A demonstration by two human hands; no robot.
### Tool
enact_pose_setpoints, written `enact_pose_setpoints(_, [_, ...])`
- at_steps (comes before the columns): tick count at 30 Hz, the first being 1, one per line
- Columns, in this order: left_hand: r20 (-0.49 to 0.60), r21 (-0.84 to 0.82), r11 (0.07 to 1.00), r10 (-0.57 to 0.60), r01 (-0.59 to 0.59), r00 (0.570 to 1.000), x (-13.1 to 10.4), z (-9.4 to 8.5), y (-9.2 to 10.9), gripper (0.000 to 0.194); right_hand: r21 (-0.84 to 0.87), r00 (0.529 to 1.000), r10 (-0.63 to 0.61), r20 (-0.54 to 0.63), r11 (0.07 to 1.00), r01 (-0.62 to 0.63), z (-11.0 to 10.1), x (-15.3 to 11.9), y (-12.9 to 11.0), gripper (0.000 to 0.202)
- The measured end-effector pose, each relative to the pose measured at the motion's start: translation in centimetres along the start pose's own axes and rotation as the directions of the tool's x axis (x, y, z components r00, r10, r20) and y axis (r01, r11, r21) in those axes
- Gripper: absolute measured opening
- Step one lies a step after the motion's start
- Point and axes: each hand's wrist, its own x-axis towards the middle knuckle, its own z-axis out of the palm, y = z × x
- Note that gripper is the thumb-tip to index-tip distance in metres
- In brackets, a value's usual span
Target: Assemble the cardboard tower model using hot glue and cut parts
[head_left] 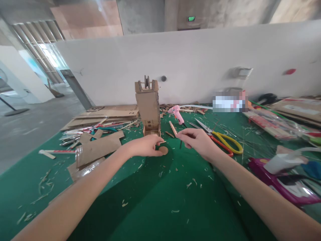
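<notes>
Near the middle of the frame the left hand (146, 146) rests low on the green table (155, 201), its fingers curled down and pinching the edge of a small round cardboard disc (164, 150) that lies flat on the cloth. Just to the right, the right hand (197, 140) hovers a little above the table, fingers closed around a thin wooden stick (173, 128) that pokes up and to the left from its fingertips. Right behind both hands stands a tall cardboard tower (148, 107) with a little wheel at its top. A pink glue gun (176, 113) lies behind the right hand, and scissors (220, 139) with yellow and red handles sit just to its right. Flat cardboard pieces (96, 147) are spread at the left of the frame, with scraps scattered over the cloth.
</notes>
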Motion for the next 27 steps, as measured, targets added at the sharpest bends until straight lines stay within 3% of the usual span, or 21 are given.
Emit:
enact_pose_setpoints(4, [0.062,0.028,0.999,-0.029,0.027,0.998,-0.2,-0.6,-0.4,0.055,0.339,0.998,-0.029,-0.062,0.939,0.049,2.1,0.8,-1.1,0.029])
enact_pose_setpoints(7, [0.069,-0.005,0.998,-0.068,0.069,0.995,-0.1,-0.4,-0.8,0.043,0.608,0.999,-0.001,-0.051,0.794,0.031,4.0,1.9,-2.3,0.021])
enact_pose_setpoints(12, [0.079,-0.01,0.996,-0.092,0.093,0.993,0.2,0.0,-1.3,0.031,0.82,0.989,0.14,0.057,0.558,-0.126,6.7,3.6,-3.7,0.046])
enact_pose_setpoints(19, [0.027,-0.028,0.998,-0.06,0.061,0.998,0.6,0.5,-1.5,0.029,0.814,0.985,0.151,0.087,0.56,-0.158,9.1,4.6,-2.7,0.038])
enact_pose_setpoints(27, [-0.023,-0.035,0.998,-0.051,0.05,0.998,1.1,1.3,-1.6,0.034,0.788,0.988,0.147,0.038,0.603,-0.12,9.2,4.6,-1.5,0.038])
